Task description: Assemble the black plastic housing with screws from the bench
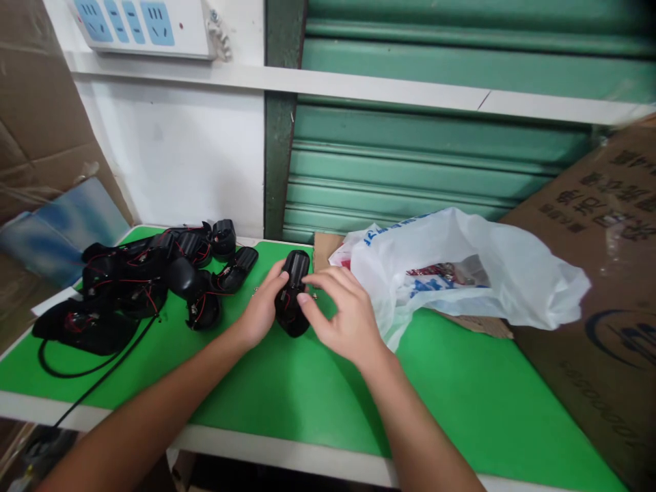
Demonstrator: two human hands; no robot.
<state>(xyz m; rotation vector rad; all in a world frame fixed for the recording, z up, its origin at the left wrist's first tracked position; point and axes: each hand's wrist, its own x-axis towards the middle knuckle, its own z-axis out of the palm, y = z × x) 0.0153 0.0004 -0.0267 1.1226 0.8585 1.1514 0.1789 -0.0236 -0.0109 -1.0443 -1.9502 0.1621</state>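
A black plastic housing (292,301) with a ribbed upper part and an open lower half stands out over the green tabletop in front of me. My left hand (262,309) is closed on its left side, the thumb lying along the edge. My right hand (344,307) reaches in from the right, with curved index finger and thumb at the housing's right side. A small shiny bit shows beside the right thumb; what it is I cannot make out. Left of my hands lies a heap of similar black housings (187,277) with thin red wires.
A white plastic bag (533,287) with red and blue contents lies at the right. Beside it leans a large printed cardboard box (605,246). A black cable (97,372) runs over the left front edge. A socket strip (148,27) hangs on the wall by a green shutter (410,150).
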